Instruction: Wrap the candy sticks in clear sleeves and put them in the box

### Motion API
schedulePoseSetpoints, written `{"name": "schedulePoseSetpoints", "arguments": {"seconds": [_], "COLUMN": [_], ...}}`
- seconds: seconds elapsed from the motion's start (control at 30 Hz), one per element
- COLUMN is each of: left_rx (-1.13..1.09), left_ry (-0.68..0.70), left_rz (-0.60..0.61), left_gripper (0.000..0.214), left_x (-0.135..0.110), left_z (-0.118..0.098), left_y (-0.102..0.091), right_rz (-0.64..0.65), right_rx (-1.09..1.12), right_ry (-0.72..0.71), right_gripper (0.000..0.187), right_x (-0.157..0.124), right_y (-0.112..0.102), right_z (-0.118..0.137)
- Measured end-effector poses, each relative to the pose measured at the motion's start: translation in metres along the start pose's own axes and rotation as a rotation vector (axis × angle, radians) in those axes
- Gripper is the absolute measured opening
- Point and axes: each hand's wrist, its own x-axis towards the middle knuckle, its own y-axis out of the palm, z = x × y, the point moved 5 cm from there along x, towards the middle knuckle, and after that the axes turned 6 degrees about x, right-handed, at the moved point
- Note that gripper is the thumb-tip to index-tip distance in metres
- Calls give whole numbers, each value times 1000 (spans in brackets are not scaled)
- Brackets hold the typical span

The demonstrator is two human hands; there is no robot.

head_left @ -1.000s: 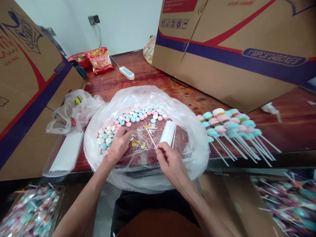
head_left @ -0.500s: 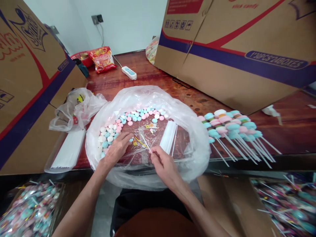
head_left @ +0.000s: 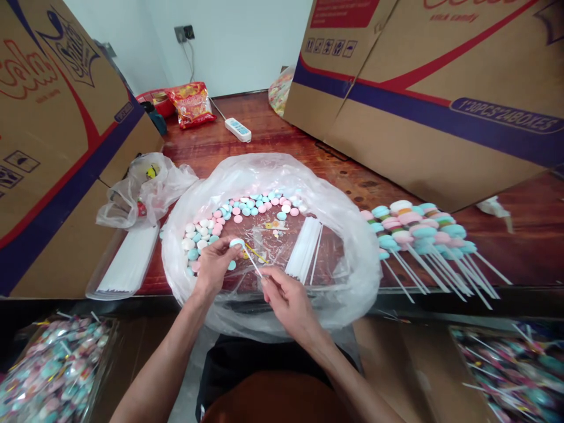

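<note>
My left hand (head_left: 214, 265) pinches a pale blue candy disc (head_left: 237, 242) at its fingertips. My right hand (head_left: 286, 299) grips a thin white stick (head_left: 251, 260) whose tip meets that disc. Both hands work inside a wide clear plastic bag (head_left: 352, 258) spread on the red-brown table (head_left: 282, 147). Loose pink, blue and white candy discs (head_left: 238, 211) lie in an arc at the bag's back left. A bundle of bare white sticks (head_left: 304, 249) lies in the bag to the right of my hands.
Finished candy skewers (head_left: 423, 232) lie in a row on the table to the right. Large cardboard boxes stand at left (head_left: 53, 147) and back right (head_left: 432, 88). A tray of white sticks (head_left: 126, 267), a crumpled bag (head_left: 141, 188), a power strip (head_left: 238, 129) and wrapped candies (head_left: 48, 370) lie around.
My left hand has lifted from the loose candies with a blue disc pinched in it. My right hand has drawn leftward and brought the stick's tip to that disc.
</note>
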Motion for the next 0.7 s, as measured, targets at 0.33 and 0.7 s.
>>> {"name": "schedulePoseSetpoints", "arguments": {"seconds": [0.33, 0.7], "left_rx": [-159, 439], "left_ry": [-85, 408], "left_rz": [42, -101], "left_gripper": [41, 18], "left_x": [-6, -23], "left_z": [9, -17], "left_y": [4, 2], "right_rz": [-22, -105], "right_rx": [3, 177], "right_ry": [-34, 87], "right_gripper": [31, 34], "right_x": [2, 6], "right_y": [1, 17], "right_z": [-3, 2]}}
